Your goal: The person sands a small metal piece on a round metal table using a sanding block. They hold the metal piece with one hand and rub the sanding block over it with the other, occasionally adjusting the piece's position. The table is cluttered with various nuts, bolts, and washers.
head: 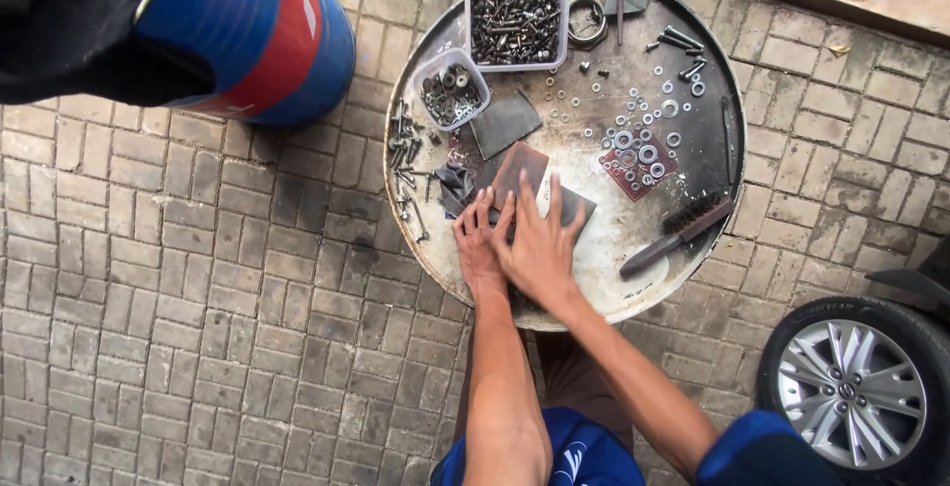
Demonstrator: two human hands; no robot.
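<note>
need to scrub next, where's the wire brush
In the head view the wire brush lies on the right side of the round tray, just below the washers and right of the right hand.

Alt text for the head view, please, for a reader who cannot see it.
Seen from above, a person's left hand and right hand press flat on dark sheets on a round metal tray over brick paving. The tray also holds two tubs of bolts, loose washers and a wire brush; a blue drum and a car wheel stand nearby.
</note>
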